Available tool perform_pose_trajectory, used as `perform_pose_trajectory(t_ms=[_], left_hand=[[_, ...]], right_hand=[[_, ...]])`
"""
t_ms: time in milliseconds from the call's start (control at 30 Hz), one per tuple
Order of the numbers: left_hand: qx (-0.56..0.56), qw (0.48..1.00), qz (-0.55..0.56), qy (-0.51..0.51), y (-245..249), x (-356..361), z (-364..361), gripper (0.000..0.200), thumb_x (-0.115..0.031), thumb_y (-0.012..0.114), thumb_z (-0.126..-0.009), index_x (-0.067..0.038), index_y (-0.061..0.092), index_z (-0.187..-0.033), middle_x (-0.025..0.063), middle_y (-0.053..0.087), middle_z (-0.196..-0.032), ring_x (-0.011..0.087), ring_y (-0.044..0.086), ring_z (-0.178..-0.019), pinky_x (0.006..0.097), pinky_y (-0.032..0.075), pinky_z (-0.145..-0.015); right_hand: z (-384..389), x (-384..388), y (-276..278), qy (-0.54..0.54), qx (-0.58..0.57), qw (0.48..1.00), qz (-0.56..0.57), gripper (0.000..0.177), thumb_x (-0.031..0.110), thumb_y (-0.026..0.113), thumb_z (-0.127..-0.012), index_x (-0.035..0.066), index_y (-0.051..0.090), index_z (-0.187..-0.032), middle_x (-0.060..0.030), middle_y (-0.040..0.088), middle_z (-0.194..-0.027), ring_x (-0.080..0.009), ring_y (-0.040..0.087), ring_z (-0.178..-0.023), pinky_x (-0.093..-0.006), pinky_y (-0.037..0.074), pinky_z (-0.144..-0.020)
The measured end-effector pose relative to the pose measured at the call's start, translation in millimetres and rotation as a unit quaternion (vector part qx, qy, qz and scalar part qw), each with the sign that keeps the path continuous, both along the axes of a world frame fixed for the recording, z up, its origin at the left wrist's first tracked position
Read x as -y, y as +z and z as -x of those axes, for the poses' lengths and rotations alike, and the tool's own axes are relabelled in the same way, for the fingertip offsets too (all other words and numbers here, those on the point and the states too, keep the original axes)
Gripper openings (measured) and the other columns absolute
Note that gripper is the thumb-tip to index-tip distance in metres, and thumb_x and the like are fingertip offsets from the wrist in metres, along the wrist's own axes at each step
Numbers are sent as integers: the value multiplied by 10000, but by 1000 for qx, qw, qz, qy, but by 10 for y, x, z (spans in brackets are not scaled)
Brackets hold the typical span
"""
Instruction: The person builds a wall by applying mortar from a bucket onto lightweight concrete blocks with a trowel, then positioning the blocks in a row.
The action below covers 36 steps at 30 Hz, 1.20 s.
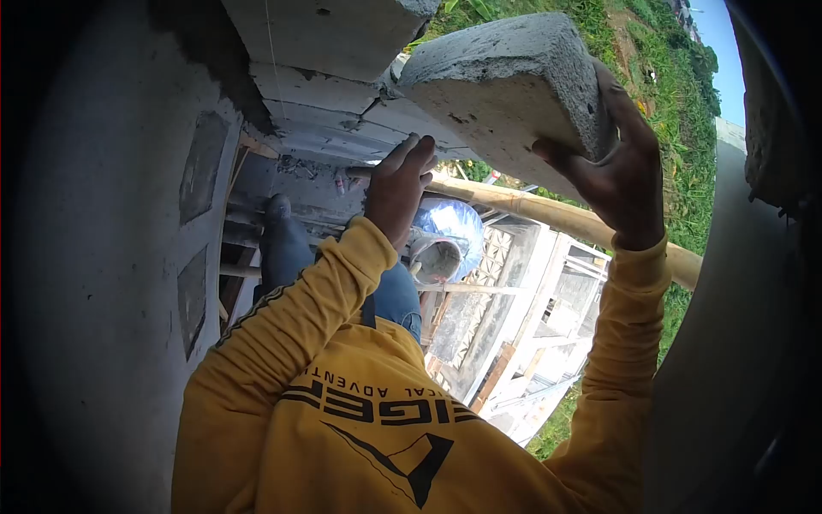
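Note:
A grey concrete block [505,94] sits tilted at the upper centre right, on top of the block wall [325,103]. My right hand [612,163] grips its right end, thumb on the near face and fingers round the far edge. My left hand [402,184] is raised near the wall's face, left of the block and apart from it, fingers close together and pointing up. Whether anything is between those fingers is hidden. Mortar shows at the joint beside the block's left end.
A bamboo pole [531,210] crosses below the block. Under it are a bucket [435,259] with grey material and blue plastic [458,224]. A plastered wall [120,257] stands at left, with a thin string [272,51] near it. Roofs and greenery lie far below.

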State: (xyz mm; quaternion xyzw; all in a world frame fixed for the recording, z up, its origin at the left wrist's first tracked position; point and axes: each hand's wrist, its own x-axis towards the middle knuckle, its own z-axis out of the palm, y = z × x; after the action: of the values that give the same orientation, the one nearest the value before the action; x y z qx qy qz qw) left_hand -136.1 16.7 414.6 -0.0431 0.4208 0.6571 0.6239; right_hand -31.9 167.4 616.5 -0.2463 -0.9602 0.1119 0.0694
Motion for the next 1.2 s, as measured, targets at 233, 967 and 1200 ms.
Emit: perform_pose_trajectory(t_ms=[233,967,1200], left_hand=[[132,988,-30,79,-8,-436,-103,922,-531,511,-1044,30,85,-1638,270,193,-1683,405,272,-1542,495,249,-1251],[222,964,-34,143,138,-844,-128,896,-680,345,-1035,-87,116,-1667,146,150,-1735,344,153,-1596,553,68,-1268],[236,960,-30,148,72,-901,-159,904,-696,338,-1027,-87,142,-1665,111,175,-1735,311,170,-1596,536,68,-1267]], right_hand=[[244,-320,-146,77,4,997,-19,844,286,932,-684,11,579,-1399,-197,689,-1197,-330,703,-1077,-411,555,-955],[595,-468,-104,112,69,990,-43,878,326,921,-670,31,562,-1415,-170,685,-1142,-342,693,-1001,-420,555,-889],[630,-494,-90,128,82,988,-40,850,320,913,-679,32,564,-1398,-184,688,-1104,-352,694,-968,-442,560,-851]])
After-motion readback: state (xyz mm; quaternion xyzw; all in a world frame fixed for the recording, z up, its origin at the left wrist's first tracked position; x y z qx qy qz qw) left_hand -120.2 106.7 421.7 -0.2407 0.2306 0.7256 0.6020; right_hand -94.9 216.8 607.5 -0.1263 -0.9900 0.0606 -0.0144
